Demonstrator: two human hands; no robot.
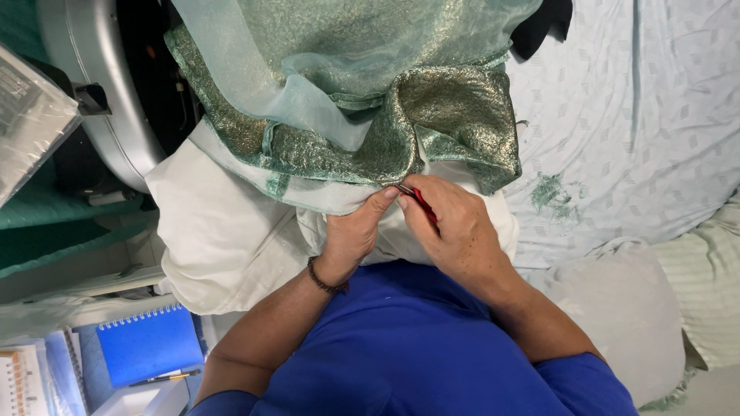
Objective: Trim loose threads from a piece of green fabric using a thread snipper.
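A glittery green fabric [455,115] with a sheer pale green layer [308,69] and a white lining [231,223] lies piled in front of me. My left hand [351,235] pinches the white and green edge of the fabric, thumb on top, with a beaded bracelet on the wrist. My right hand [455,223] is closed around a small red-handled tool [420,200] whose metal tip touches the fabric's seam right beside the left thumb.
A grey sewing machine [92,85] stands at the upper left. A blue spiral notebook [146,347] with a pen [166,377] lies lower left. Green thread scraps [551,192] sit on the pale patterned cloth [640,115] at right. A grey cushion [624,308] is lower right.
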